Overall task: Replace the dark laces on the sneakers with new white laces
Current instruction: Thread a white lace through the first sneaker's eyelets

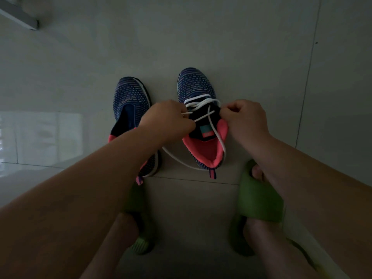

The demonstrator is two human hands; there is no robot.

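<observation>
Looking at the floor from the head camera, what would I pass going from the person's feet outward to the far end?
Green slippers → loose loop of white lace → the hands, left hand and right hand → toe of the laced sneaker → bare tiled floor.

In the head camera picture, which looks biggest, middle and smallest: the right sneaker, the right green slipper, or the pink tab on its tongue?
1. Right green slipper, though it is nearer the camera, so this is unsure.
2. Right sneaker, looking close to the slipper in size.
3. Pink tab, clearly smallest.
</observation>
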